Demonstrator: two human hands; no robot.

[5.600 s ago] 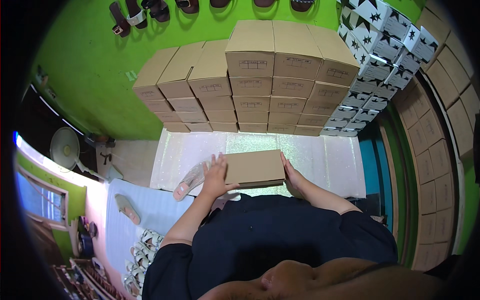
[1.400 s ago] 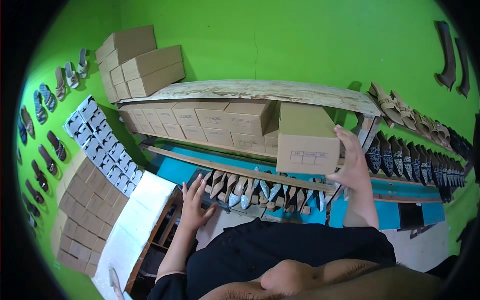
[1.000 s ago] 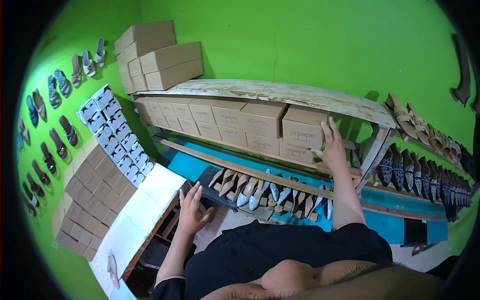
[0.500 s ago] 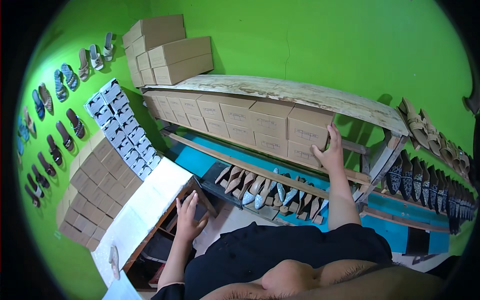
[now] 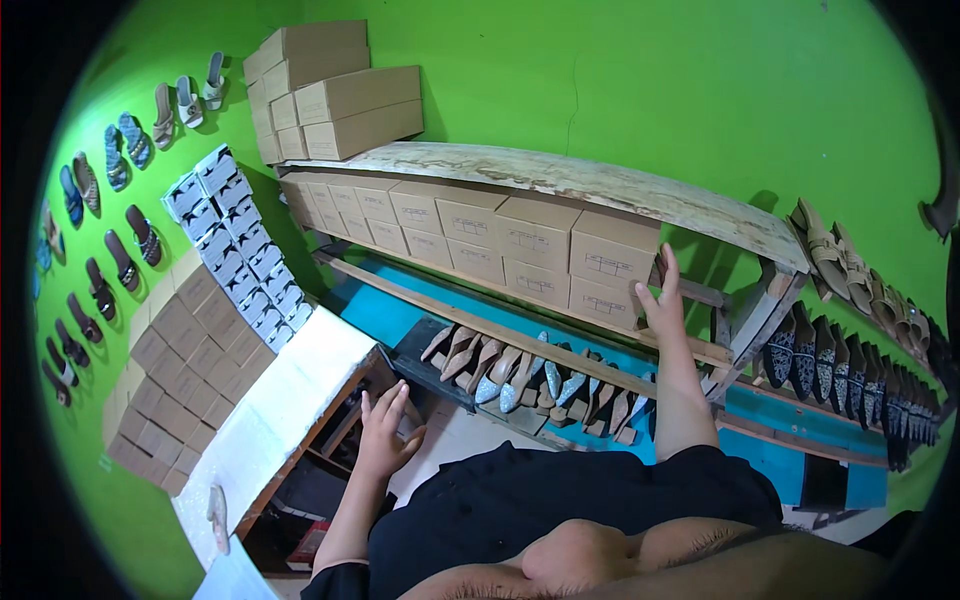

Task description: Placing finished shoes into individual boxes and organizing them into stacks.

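Two tiers of brown cardboard boxes (image 5: 537, 238) fill the shelf under a worn wooden top. My right hand (image 5: 662, 292) is raised at the right end of this row, fingers apart, beside the end boxes (image 5: 612, 262). Whether its fingertips touch the cardboard I cannot tell; it grips nothing. My left hand (image 5: 388, 432) hangs in the air with spread fingers and holds nothing. It is nearest the corner of the white-topped table (image 5: 335, 352). Below the boxes, several heeled shoes (image 5: 520, 385) stand in a row on the low rack.
More brown boxes (image 5: 365, 105) are stacked on the wooden shelf top (image 5: 520, 178). At left stand white-and-black boxes (image 5: 238, 250) and a brown box stack (image 5: 190, 365). Sandals hang on the green wall (image 5: 680, 90). Patterned pointed shoes (image 5: 825, 350) line the right rack. A single shoe (image 5: 217, 518) lies on the table.
My right hand has shifted slightly off the front of the end boxes, its fingers now straighter. My left hand has moved a little to the right. The whole view has tilted slightly.
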